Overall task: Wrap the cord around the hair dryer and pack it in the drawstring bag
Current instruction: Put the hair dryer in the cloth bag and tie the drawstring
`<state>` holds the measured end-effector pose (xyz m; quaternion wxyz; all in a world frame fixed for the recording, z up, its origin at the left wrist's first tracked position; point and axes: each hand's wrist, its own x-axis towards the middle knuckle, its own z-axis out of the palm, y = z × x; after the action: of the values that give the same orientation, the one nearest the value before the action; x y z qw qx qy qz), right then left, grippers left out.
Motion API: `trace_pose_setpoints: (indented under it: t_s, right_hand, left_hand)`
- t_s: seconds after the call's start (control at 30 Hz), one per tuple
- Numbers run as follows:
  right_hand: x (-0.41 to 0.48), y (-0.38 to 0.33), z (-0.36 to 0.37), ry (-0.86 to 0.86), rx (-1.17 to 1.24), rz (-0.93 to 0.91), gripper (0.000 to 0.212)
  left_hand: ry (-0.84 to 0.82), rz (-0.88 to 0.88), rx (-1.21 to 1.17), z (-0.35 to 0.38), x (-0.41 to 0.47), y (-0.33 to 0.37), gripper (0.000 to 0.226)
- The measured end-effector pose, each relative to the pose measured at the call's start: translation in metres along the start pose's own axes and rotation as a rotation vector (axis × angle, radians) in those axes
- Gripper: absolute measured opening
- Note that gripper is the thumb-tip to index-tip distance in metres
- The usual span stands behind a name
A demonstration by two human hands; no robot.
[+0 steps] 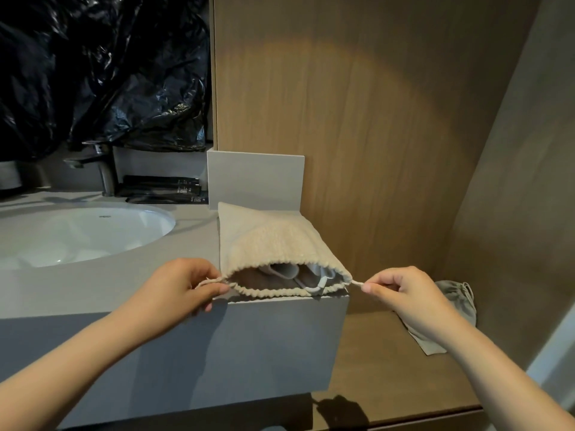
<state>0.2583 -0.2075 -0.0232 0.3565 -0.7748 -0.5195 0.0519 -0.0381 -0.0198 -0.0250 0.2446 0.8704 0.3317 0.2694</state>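
A cream drawstring bag (264,241) lies on the grey counter's right end, its mouth facing me at the front edge. Through the gathered, partly open mouth shows the white hair dryer (281,270) with a loop of its white cord (317,286). My left hand (183,283) pinches the drawstring at the bag's left side. My right hand (401,290) pinches the string at the right side. Both strings run outward from the mouth.
A white sink (77,234) is set in the counter (109,284) to the left, with a faucet (102,166) and black sachets (165,189) behind it. A second grey drawstring bag (460,303) lies on the lower wooden shelf (382,359) to the right. Wood panels rise behind.
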Motion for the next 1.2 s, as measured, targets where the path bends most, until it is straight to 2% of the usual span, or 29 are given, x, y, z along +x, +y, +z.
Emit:
trace_pose_setpoints:
  t_s: [0.1, 0.2, 0.27, 0.37, 0.4, 0.5, 0.53, 0.67, 0.73, 0.83, 1.07, 1.2]
  right_hand:
    - [-0.006, 0.002, 0.0, 0.058, -0.06, 0.012, 0.026]
    - [-0.009, 0.009, 0.002, 0.122, -0.103, 0.054, 0.024]
    - [-0.012, 0.011, 0.002, 0.167, -0.128, 0.08, 0.022]
    - [-0.016, 0.003, 0.005, 0.101, -0.236, 0.044, 0.015]
    - [-0.017, -0.001, 0.009, 0.06, -0.29, 0.001, 0.015]
    - [-0.019, -0.013, 0.019, -0.043, -0.36, -0.073, 0.045]
    - [-0.018, -0.017, 0.021, -0.054, -0.332, -0.084, 0.044]
    - [-0.009, -0.02, 0.026, -0.012, -0.292, -0.088, 0.018]
    - [-0.003, -0.019, 0.022, -0.013, -0.303, -0.071, 0.021]
    - [0.007, -0.024, 0.01, 0.023, -0.136, -0.076, 0.028]
    - [0.062, -0.089, -0.04, 0.256, 0.562, 0.064, 0.025]
    - [0.105, -0.123, -0.069, 0.317, 0.757, 0.039, 0.027]
  left_hand:
    - [-0.001, 0.005, 0.086, -0.007, -0.005, -0.002, 0.027]
    - [-0.047, -0.028, 0.081, -0.015, -0.011, -0.009, 0.034]
    - [-0.062, -0.041, 0.115, -0.02, -0.014, -0.016, 0.05]
    - [-0.099, 0.016, 0.156, -0.023, -0.016, -0.02, 0.064]
    - [-0.121, 0.042, 0.16, -0.021, -0.015, -0.019, 0.06]
    - [-0.126, 0.089, 0.19, -0.012, -0.011, -0.007, 0.027]
    - [-0.11, 0.104, 0.198, -0.009, -0.009, -0.003, 0.027]
    - [-0.077, 0.065, 0.157, -0.004, -0.004, 0.005, 0.032]
    - [-0.067, 0.061, 0.117, -0.005, -0.001, 0.01, 0.037]
    - [0.001, 0.056, 0.004, -0.015, 0.012, 0.017, 0.04]
    - [0.25, 0.081, -0.282, -0.064, 0.081, 0.046, 0.039]
    - [0.306, 0.124, -0.353, -0.101, 0.122, 0.062, 0.038]
